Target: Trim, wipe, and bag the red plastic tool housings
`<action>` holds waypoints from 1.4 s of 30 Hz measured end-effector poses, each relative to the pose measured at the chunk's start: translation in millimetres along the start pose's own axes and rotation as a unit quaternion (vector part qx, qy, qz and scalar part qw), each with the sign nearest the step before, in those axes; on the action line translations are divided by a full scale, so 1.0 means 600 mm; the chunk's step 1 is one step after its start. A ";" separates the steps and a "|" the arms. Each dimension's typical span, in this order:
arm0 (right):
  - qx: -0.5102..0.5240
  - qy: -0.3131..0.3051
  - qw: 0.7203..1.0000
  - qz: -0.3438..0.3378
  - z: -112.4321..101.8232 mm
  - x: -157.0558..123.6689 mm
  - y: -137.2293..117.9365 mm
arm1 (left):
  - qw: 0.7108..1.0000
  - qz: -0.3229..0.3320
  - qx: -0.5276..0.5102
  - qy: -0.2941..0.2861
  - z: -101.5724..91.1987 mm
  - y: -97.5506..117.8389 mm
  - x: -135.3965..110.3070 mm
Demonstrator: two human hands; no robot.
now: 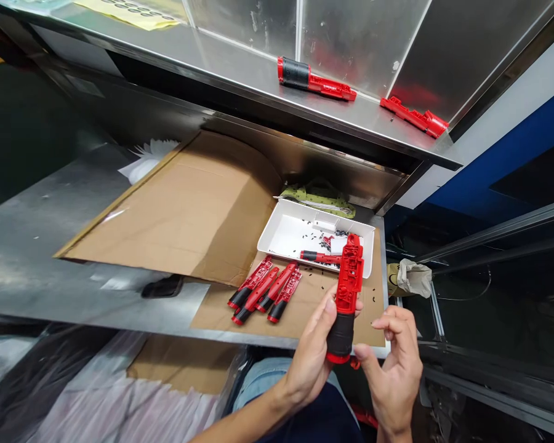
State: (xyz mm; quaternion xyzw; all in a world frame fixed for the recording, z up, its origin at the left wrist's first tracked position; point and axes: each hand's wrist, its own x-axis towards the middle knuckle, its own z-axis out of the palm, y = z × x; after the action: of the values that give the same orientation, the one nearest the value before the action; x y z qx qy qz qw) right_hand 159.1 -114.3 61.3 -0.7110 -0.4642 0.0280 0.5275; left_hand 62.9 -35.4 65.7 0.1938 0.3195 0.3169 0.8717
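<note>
Red housing [348, 298], black lower end, in left hand [313, 344].

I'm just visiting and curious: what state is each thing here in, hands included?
Held part: ribbed inner side showing
Left hand: closed around it
Right hand: fingers bent, thumb apart from them
Tray: open-topped, holding scattered black bits and a red-black part
Four parts: lying side by side
Shelf parts: two, lying apart
Cardboard: bowed
Green pouch: cannot tell if shut
</note>
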 end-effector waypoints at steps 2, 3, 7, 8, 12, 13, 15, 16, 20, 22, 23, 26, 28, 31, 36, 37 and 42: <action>-0.029 -0.018 0.999 -0.013 0.003 0.005 -0.003 | 1.000 -0.012 0.007 -0.005 -0.001 -0.001 -0.002; -0.038 -0.010 0.999 -0.016 0.004 0.008 -0.004 | 1.000 -0.014 0.012 -0.010 -0.001 -0.002 -0.003; -0.067 0.090 0.994 0.019 -0.002 0.018 0.003 | 0.999 -0.024 -0.003 -0.035 -0.002 -0.006 -0.003; -0.064 0.104 0.992 0.024 -0.006 0.019 0.004 | 0.999 -0.024 -0.012 -0.041 -0.001 -0.006 -0.003; -0.035 0.051 0.998 -0.010 -0.022 0.010 -0.002 | 0.998 -0.034 -0.029 -0.046 0.003 -0.007 -0.001; -0.031 0.027 0.999 -0.028 -0.025 0.007 -0.005 | 0.998 -0.041 -0.030 -0.044 0.004 -0.007 -0.001; -0.028 -0.012 0.997 -0.068 -0.026 0.002 -0.014 | 0.997 -0.051 -0.032 -0.038 0.005 -0.008 -0.002; -0.029 -0.025 0.995 -0.088 -0.025 0.001 -0.017 | 0.998 -0.052 -0.031 -0.035 0.005 -0.008 -0.003; -0.063 -0.040 0.986 -0.149 -0.021 0.002 -0.026 | 0.999 -0.045 -0.016 -0.025 0.004 -0.010 -0.007; -0.086 -0.037 0.981 -0.169 -0.019 0.004 -0.027 | 0.999 -0.042 -0.004 -0.020 0.004 -0.010 -0.010; -0.095 -0.036 0.979 -0.176 -0.019 0.004 -0.027 | 0.999 -0.042 0.002 -0.017 0.004 -0.010 -0.012; -0.120 -0.035 0.973 -0.192 -0.019 0.002 -0.028 | 0.998 -0.048 0.028 0.000 0.004 -0.010 -0.017; -0.145 -0.036 0.968 -0.201 -0.018 0.001 -0.029 | 0.998 -0.048 0.046 0.011 0.005 -0.011 -0.019; -0.178 -0.036 0.962 -0.205 -0.018 -0.003 -0.030 | 0.998 -0.043 0.050 0.010 0.007 -0.012 -0.020; -0.169 0.009 0.971 -0.169 -0.035 -0.007 -0.020 | 0.998 -0.053 0.008 -0.029 0.005 -0.013 -0.018; -0.166 0.022 0.973 -0.156 -0.040 -0.007 -0.018 | 0.998 -0.058 -0.002 -0.035 0.005 -0.013 -0.017; -0.112 -0.034 0.982 -0.149 -0.052 -0.007 -0.019 | 0.995 -0.080 -0.025 -0.047 0.006 -0.011 -0.017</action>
State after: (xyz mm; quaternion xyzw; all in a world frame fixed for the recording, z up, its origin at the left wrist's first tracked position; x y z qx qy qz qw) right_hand 165.8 -139.6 82.1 -0.6868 -0.5831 -0.0785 0.4269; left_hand 62.1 -47.3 69.3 0.1601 0.2849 0.2447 0.9129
